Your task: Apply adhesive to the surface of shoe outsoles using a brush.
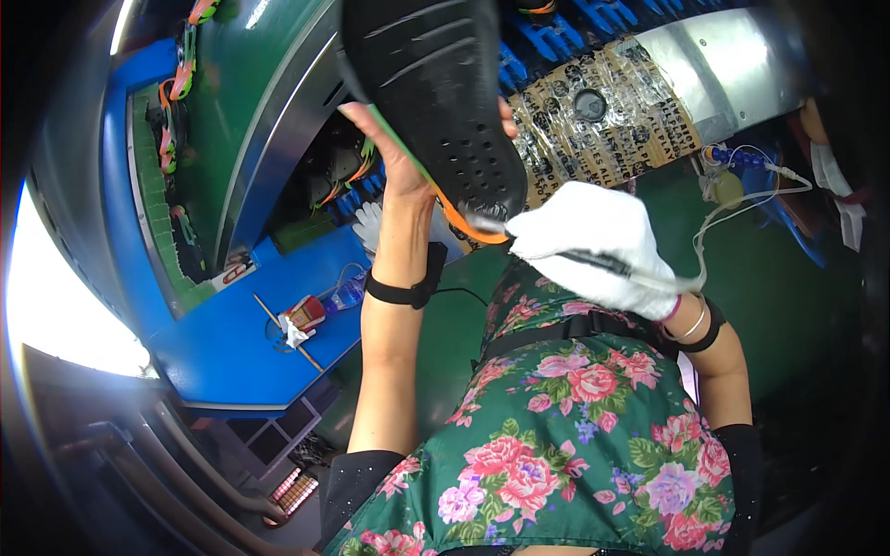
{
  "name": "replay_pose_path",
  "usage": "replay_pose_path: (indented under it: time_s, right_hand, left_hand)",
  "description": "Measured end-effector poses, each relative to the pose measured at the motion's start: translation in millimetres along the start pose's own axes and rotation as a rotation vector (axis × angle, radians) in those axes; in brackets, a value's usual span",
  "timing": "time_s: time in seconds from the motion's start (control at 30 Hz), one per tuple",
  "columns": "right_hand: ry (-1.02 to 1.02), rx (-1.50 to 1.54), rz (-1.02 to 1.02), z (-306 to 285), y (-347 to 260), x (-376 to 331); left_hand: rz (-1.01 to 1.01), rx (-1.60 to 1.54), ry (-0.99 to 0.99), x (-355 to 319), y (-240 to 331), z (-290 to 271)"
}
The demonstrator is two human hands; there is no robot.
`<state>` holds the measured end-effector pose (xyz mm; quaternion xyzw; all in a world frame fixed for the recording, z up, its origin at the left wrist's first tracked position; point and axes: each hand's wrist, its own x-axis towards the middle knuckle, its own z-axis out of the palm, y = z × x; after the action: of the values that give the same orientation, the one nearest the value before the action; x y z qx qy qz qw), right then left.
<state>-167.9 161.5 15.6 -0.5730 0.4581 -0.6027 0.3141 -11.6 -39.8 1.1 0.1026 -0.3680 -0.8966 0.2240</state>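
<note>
- Nearest, the right hand (593, 246), in a white glove, is closed in a pinch on a thin tool (607, 266); its tip meets the orange edge of the sole (436, 93) just left of that hand.
- The bare left hand (394, 153) grips the black sole from behind and holds it up, fingers wrapped round its edge.
- To do this well, I'd judge, the sole should stay steady and the tip should follow the orange rim closely.
- A thin tube (742, 199) trails from the tool to the right; it could snag.
- Beyond the hands, a taped panel (603, 111) and blue racks (575, 23).
- Far left of the left hand, a blue bench (241, 361) with small clutter.
</note>
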Motion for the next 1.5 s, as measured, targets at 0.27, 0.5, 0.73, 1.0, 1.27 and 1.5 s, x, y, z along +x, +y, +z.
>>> replay_pose_path:
  time_s: [0.27,0.5,0.73,1.0,1.27,1.5]
  right_hand:
    - [-0.103,-0.032,-0.116,-7,3,7]
    - [-0.356,0.203,-0.063,-4,10,12]
    - [-0.604,-0.072,-0.227,-17,8,14]
    - [0.192,0.098,0.131,-29,2,22]
    - [-0.058,-0.251,-0.247,-46,-7,32]
    - [0.113,-0.357,-0.268,-31,-31,16]
  left_hand:
    - [-0.2,-0.085,-0.023,-7,-11,-12]
    - [-0.407,-0.053,-0.006,-17,-15,-19]
    - [-0.686,0.093,0.18,-13,-12,-20]
    - [-0.265,-0.481,0.271,-59,-66,-10]
    - [-0.345,-0.064,0.239,-80,-76,-11]
    - [0.011,-0.376,0.146,-59,-55,51]
